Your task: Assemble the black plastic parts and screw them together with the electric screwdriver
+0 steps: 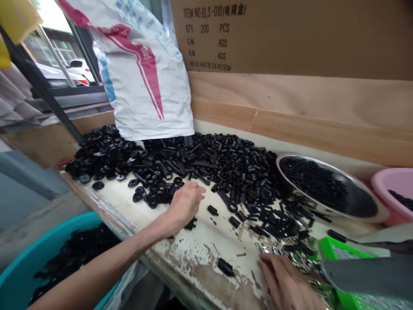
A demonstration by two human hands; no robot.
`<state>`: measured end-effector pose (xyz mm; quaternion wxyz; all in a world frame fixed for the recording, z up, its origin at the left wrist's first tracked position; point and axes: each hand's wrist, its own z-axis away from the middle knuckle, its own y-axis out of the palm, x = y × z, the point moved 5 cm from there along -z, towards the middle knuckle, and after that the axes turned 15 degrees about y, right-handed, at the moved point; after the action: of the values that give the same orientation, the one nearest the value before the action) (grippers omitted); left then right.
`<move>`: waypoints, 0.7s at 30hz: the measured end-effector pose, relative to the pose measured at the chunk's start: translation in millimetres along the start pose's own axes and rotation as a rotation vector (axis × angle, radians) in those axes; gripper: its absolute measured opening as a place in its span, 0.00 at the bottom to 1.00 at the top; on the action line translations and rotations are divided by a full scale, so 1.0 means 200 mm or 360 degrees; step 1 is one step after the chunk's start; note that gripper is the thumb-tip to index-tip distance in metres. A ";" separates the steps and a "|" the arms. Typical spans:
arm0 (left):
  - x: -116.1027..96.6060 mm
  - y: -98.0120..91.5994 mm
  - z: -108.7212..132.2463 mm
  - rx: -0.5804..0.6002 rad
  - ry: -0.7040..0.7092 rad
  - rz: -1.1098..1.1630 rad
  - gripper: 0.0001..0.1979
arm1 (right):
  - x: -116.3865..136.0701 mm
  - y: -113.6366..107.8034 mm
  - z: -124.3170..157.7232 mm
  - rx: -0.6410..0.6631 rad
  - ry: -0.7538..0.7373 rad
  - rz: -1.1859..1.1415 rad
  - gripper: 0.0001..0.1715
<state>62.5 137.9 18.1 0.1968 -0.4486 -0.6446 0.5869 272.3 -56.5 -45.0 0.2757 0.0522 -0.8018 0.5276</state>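
My left hand (185,203) rests with curled fingers at the front of a heap of black plastic parts (226,168), and a small black piece (191,224) lies just below it. Whether it holds anything is hidden. My right hand (287,282) lies at the near edge of the worn white tabletop (200,262), touching or almost touching a scatter of small silver metal parts (277,252). Its fingers are slightly apart and hold nothing visible. Round black discs (109,157) fill the heap's left end, with short black tubes (241,165) towards the right.
A steel bowl (325,185) of black rods stands at right, beside a pink basin (395,185). A teal tub (48,254) of black parts sits below the table's left edge. A green tray (338,254) lies at lower right. A white woven sack (142,73) and cardboard carton (274,34) stand behind.
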 end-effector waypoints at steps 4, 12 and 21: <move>0.17 0.01 -0.09 0.0097 -0.0073 -0.0074 0.07 | 0.01 0.09 -0.01 -0.0019 0.0262 0.0395 0.16; 0.22 0.10 -0.23 0.0081 0.0054 0.0279 0.08 | 0.09 0.02 0.03 0.0423 0.1144 -0.1185 0.29; -0.13 0.07 0.00 -0.0081 -0.0104 0.1688 0.19 | 0.09 0.00 0.00 0.0344 0.1304 -0.1749 0.32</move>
<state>81.5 114.9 11.3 -0.1582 -0.6992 -0.3491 0.6036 258.0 -52.7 -35.9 0.7767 0.2744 -0.4333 0.3657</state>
